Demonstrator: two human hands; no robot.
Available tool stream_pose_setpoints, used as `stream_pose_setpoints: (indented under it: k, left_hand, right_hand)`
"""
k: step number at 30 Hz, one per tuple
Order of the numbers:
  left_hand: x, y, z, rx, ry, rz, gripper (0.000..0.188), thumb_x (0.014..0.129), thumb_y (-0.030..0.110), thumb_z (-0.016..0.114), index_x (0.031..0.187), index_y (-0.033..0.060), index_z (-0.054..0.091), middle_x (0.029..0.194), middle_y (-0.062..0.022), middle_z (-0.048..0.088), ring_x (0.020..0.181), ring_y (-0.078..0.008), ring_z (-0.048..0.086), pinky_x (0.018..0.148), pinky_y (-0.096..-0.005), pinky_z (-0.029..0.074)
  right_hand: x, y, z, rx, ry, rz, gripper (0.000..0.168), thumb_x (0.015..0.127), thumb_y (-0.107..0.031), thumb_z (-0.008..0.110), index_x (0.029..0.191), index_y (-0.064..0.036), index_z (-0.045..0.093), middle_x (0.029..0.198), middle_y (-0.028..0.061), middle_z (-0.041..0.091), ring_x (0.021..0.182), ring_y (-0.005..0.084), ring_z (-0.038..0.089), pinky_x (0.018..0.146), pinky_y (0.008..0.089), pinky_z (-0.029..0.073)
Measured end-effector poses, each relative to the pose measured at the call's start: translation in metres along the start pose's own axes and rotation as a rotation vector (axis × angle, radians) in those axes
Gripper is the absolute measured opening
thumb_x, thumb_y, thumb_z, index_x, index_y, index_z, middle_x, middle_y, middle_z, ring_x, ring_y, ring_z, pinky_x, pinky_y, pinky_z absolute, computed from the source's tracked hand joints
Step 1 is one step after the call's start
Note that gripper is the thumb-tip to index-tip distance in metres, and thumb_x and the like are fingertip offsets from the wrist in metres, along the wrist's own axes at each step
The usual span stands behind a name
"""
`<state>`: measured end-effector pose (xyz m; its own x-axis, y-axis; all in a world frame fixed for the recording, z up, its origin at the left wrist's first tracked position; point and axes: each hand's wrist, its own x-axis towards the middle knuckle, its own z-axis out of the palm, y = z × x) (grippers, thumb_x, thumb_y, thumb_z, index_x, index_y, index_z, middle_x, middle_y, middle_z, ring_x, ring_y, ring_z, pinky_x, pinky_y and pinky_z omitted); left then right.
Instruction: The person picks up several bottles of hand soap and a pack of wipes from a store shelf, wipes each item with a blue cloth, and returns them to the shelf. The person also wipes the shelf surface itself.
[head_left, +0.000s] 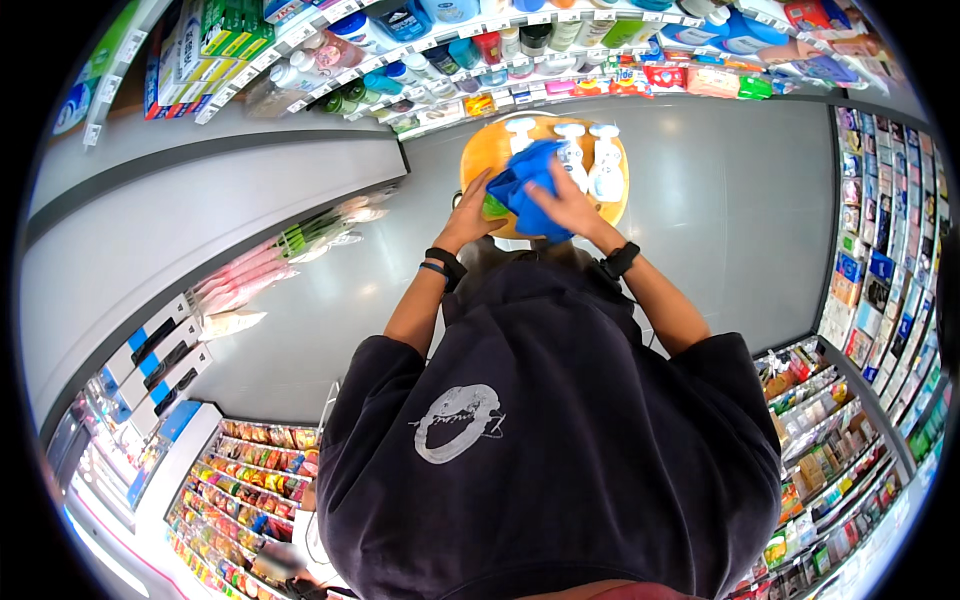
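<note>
A blue cloth (531, 187) is bunched up over a round wooden stool top (477, 154). My right hand (568, 201) grips the cloth from its right side. At the cloth's left edge is my left hand (472, 214), its thumb and fingers spread around a green item (495, 205) that shows partly under the cloth; whether it grips this item is unclear. White bottles stand or lie on the far part of the stool top: one at the right (606, 176), one beside it (573, 161) partly behind my right hand, and one at the left (520, 133) partly hidden by the cloth.
Shelves of bottles and packs (487, 46) curve along the far side, close behind the stool. A white counter or cabinet (225, 176) runs along the left, with wrapped bouquets (255, 274) beside it. Racks of small goods (885, 262) stand at the right. Another person is partly visible at lower left.
</note>
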<state>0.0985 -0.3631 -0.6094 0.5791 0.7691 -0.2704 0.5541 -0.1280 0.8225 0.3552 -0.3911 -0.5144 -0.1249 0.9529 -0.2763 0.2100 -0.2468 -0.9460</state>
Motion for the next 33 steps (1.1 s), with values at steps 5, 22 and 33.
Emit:
stream_pose_setpoints:
  k: [5, 22, 33]
  left_hand:
    - [-0.015, -0.075, 0.035, -0.262, -0.011, 0.013, 0.082, 0.085, 0.023, 0.088, 0.156, 0.0121, 0.05, 0.155, -0.0159, 0.056, 0.145, -0.0345, 0.053, 0.122, -0.0413, 0.043]
    - [0.011, -0.07, 0.059, -0.043, 0.066, -0.068, 0.102, 0.081, 0.038, 0.09, 0.164, 0.0158, 0.035, 0.152, -0.0156, 0.058, 0.143, -0.0393, 0.053, 0.12, -0.0454, 0.046]
    - [0.011, -0.073, 0.053, 0.09, -0.126, -0.11, 0.085, 0.086, 0.013, 0.08, 0.161, 0.0159, 0.042, 0.16, -0.0188, 0.049, 0.148, -0.0381, 0.048, 0.122, -0.0427, 0.043]
  right_hand:
    - [0.017, -0.002, 0.041, -0.526, -0.392, -0.614, 0.042, 0.091, -0.006, 0.069, 0.131, -0.02, 0.066, 0.136, 0.015, 0.059, 0.127, 0.0388, 0.058, 0.103, 0.0456, 0.053]
    - [0.052, 0.072, 0.067, -0.191, 0.064, -0.112, 0.052, 0.102, -0.024, 0.069, 0.143, -0.007, 0.042, 0.133, 0.0305, 0.06, 0.117, 0.051, 0.064, 0.099, 0.0503, 0.054]
    - [0.031, 0.041, 0.052, -0.452, -0.263, -0.392, 0.034, 0.104, -0.023, 0.067, 0.136, -0.016, 0.06, 0.136, 0.0201, 0.052, 0.125, 0.0441, 0.06, 0.103, 0.0475, 0.053]
